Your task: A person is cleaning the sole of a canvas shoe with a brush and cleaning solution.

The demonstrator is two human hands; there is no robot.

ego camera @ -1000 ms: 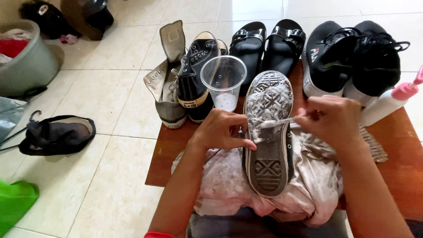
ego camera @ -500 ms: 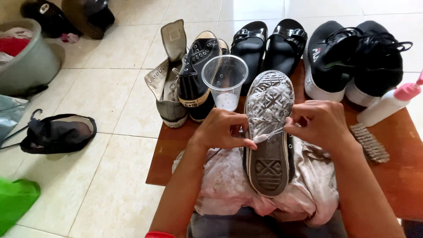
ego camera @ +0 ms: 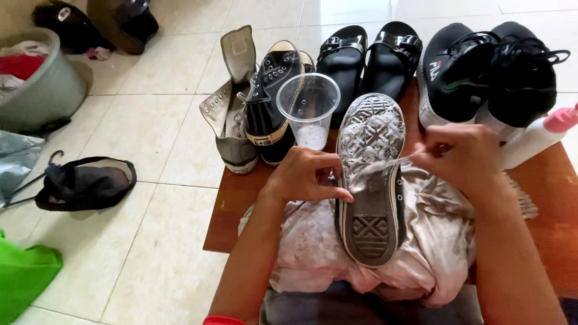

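Observation:
A black sneaker [ego camera: 370, 198] lies sole up on a crumpled pinkish cloth [ego camera: 313, 247] over a low brown wooden table [ego camera: 232, 204]. My left hand [ego camera: 307, 176] grips the sneaker's left side, thumb pressed on the edge of the sole. My right hand [ego camera: 460, 159] is at the sneaker's right side and pinches a thin pale strip, perhaps a brush or a cloth end, that reaches across the grey, dirty sole.
A clear plastic cup [ego camera: 308, 108] stands just beyond the sneaker. Behind it are a grey and a black high-top [ego camera: 253, 114], black sandals [ego camera: 367, 54] and black trainers [ego camera: 487, 72]. A white bottle with pink cap [ego camera: 539, 135] lies right. A basin [ego camera: 42, 84], black bag [ego camera: 84, 183] and green cloth [ego camera: 24, 274] sit left on the tiled floor.
My right hand has shifted slightly left and back right along the sole with the thin strip. The left hand and the sneaker stay in place.

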